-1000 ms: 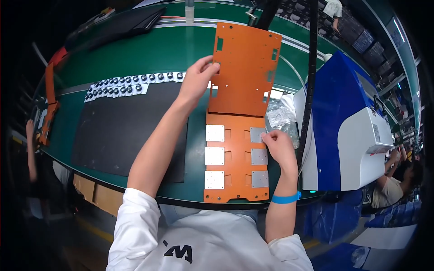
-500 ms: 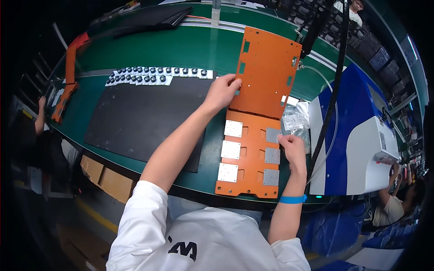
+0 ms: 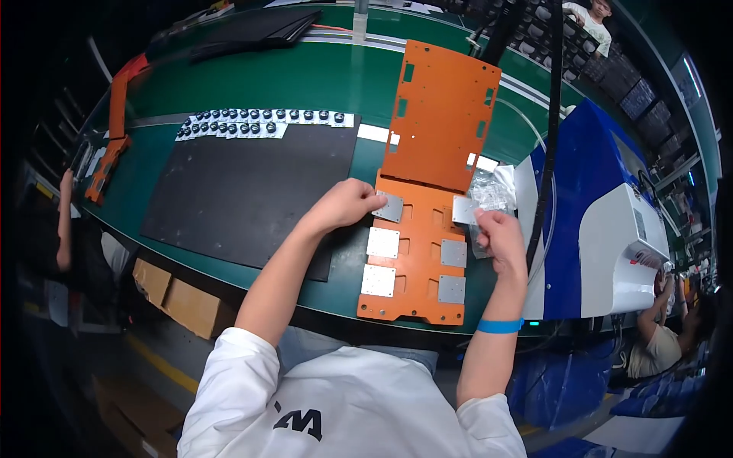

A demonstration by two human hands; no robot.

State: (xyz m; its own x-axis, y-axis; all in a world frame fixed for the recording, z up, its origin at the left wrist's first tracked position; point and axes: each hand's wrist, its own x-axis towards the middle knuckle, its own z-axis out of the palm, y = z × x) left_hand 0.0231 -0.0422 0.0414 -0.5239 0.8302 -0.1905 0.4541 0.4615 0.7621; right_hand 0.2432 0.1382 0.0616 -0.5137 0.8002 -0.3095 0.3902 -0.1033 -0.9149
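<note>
One corner each! Left hand (image 3: 343, 206) is pinching left plate (image 3: 391, 208), right hand (image 3: 501, 237) pinching right plate (image 3: 463, 210), probably sparing faces, at the orange fixture's (image 3: 418, 263) side edges.

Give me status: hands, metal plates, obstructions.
Left hand pinching upper-left square silver metal plate; right hand gripping matching upper-right plate. Four lower plates resting on flat orange panel. Clear plastic bag beyond right hand, apparently not blocking.
</note>
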